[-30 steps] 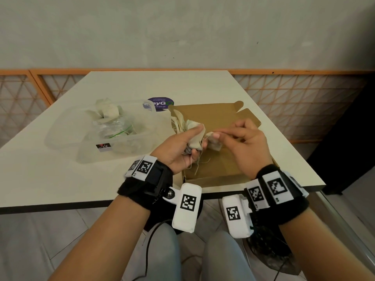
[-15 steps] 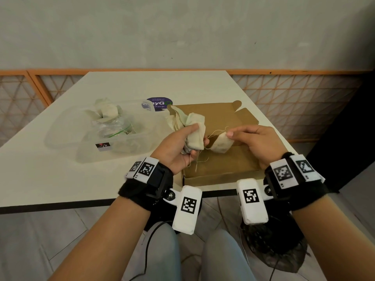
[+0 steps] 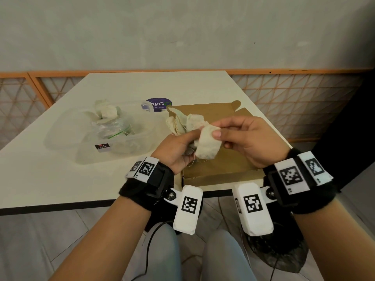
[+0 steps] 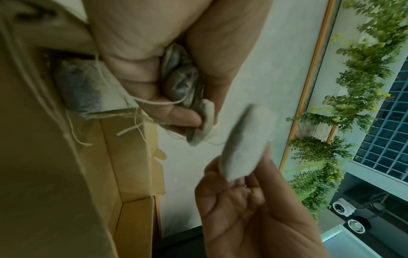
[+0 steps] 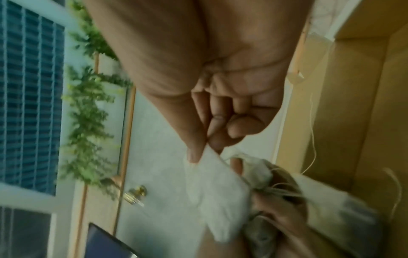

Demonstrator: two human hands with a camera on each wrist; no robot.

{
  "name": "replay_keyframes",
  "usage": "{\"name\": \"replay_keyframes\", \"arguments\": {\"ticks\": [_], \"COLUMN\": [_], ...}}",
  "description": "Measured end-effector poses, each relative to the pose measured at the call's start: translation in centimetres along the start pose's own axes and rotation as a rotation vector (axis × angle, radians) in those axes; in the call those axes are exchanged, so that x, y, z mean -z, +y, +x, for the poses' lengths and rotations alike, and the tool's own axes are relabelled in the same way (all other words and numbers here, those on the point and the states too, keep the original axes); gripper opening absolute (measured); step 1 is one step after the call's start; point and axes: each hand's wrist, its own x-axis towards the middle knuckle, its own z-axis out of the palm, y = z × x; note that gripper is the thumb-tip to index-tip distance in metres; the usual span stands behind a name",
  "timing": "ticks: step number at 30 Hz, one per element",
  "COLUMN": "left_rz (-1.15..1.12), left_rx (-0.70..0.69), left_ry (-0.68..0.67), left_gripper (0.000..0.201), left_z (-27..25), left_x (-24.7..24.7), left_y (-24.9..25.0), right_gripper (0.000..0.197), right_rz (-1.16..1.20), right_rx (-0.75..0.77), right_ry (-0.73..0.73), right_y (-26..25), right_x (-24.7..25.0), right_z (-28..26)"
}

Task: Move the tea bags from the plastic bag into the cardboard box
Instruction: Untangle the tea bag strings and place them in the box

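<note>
My right hand [image 3: 249, 142]: thumb + forefinger pinch one tea bag [image 3: 208, 145] above the open cardboard box [image 3: 221, 169]. My left hand [image 3: 176, 149] grips a bunch of tea bags [image 3: 186, 122], strings dangling. Plastic bag [image 3: 113, 130] sits left of box.

A pale counter [image 3: 60, 179] with a dark edge stands against a plain grey-white wall [image 3: 182, 33]. Behind it runs an orange-framed lattice panel [image 3: 294, 94]. Below lies a grey tiled floor [image 3: 40, 240]. Leafy green vines [image 4: 357, 87] hang beside a gridded window [image 4: 393, 131].
</note>
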Motion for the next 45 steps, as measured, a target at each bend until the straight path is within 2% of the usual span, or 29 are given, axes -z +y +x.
{"name": "replay_keyframes", "arguments": {"ticks": [1,5,9,15,17,21,25,28,31,34,39,43,45], "left_rz": [0.006,0.047,0.055,0.030,0.014,-0.016,-0.029,0.014,0.111,0.108,0.017,-0.014,-0.008], "left_rx": [-0.012,-0.035,0.011,0.061,0.045,-0.003,-0.070,-0.118,-0.154,-0.147,0.025,0.129,0.172], "left_ry": [-0.003,-0.030,-0.017,-0.008,0.007,0.039,0.005,-0.021,-0.032,0.001,0.039,-0.019,-0.048], "left_gripper": [0.020,0.032,0.016,0.008,0.006,0.015,0.008,0.012,0.007,0.005,0.023,0.023,0.016], "left_z": [0.0,-0.1,-0.1,-0.2,0.0,-0.1,-0.3,-0.2,-0.2,-0.1,0.2,0.3,0.3], "left_x": [-0.1,-0.3,-0.2,-0.1,0.0,0.1,0.1,0.0,-0.3,-0.4,-0.2,-0.6,-1.0], "left_y": [0.0,0.0,0.3,0.5,0.3,0.1,0.0,-0.2,-0.5,-0.6,0.3,1.2,1.7], "right_gripper": [0.013,0.009,0.009,0.011,0.016,0.030,0.020,0.023,0.023,0.020,0.018,0.024,0.030], "right_rz": [-0.044,-0.262,-0.233,-0.206,-0.179,-0.131,-0.197,-0.314,-0.342,-0.411,-0.602,-0.815,-0.934], "right_rx": [0.009,0.048,0.031,0.013,0.024,0.038,0.089,0.122,0.074,0.051,0.209,0.470,0.523], "right_ry": [0.020,0.167,0.222,0.250,0.285,0.352,0.429,0.401,0.313,0.262,0.232,0.233,0.196], "right_y": [0.0,1.0,1.7,1.9,2.0,2.2,2.2,2.1,2.1,2.0,2.1,1.5,1.5], "right_x": [-0.2,-0.4,-0.3,0.2,0.6,1.6,2.6,2.6,2.2,1.5,0.4,0.2,0.3], "right_z": [0.2,1.0,1.4,1.6,1.6,1.3,0.5,0.2,0.2,-0.2,-0.9,-1.3,-1.1]}}
